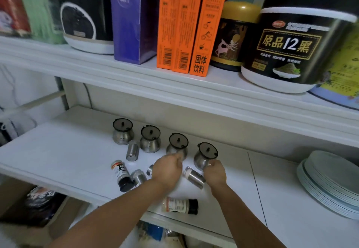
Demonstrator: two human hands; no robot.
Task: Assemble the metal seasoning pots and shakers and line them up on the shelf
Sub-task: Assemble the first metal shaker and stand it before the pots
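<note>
Several lidded metal seasoning pots stand in a slanted row on the white shelf (pixel 68 150), from the far-left pot (pixel 122 134) to the right pot (pixel 204 155). My left hand (pixel 168 169) touches the base of the third pot (pixel 177 144). My right hand (pixel 214 173) grips the base of the right pot. One metal shaker (pixel 132 150) stands upright. Another metal shaker (pixel 194 177) lies on its side between my hands. A third shaker (pixel 138 177) lies left of my left wrist, and a metal piece (pixel 150 170) peeks out beside it.
Two labelled spice bottles lie on the shelf, one (pixel 121 175) at the left, one (pixel 179 206) near the front edge. A stack of plates (pixel 330 183) sits at the right. The upper shelf holds boxes (pixel 181 24) and tubs (pixel 295 39). A cardboard box (pixel 29 205) is below left.
</note>
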